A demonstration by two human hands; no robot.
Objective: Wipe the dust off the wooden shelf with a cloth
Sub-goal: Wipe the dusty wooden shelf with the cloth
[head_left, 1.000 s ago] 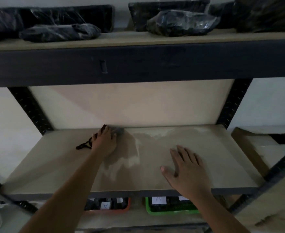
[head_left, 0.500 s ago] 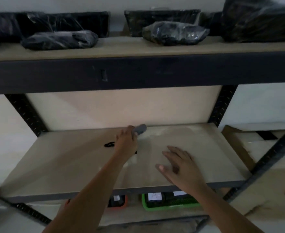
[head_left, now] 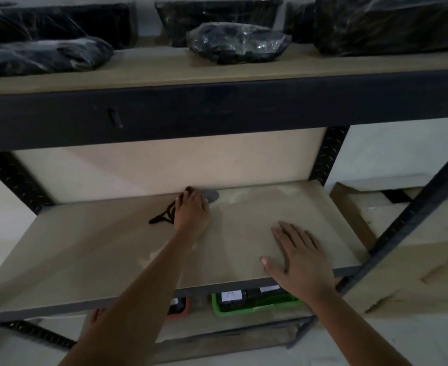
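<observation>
Cloth point(head_left: 212, 196) under left hand point(head_left: 191, 210) grip, shelf point(head_left: 85, 247) rear.

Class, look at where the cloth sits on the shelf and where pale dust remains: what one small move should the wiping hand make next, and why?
Probably slide the left hand and its grey cloth rightward along the back edge of the wooden shelf. A pale dust patch lies just right of the cloth, and the right hand rests flat nearer the front, out of that path.
</observation>
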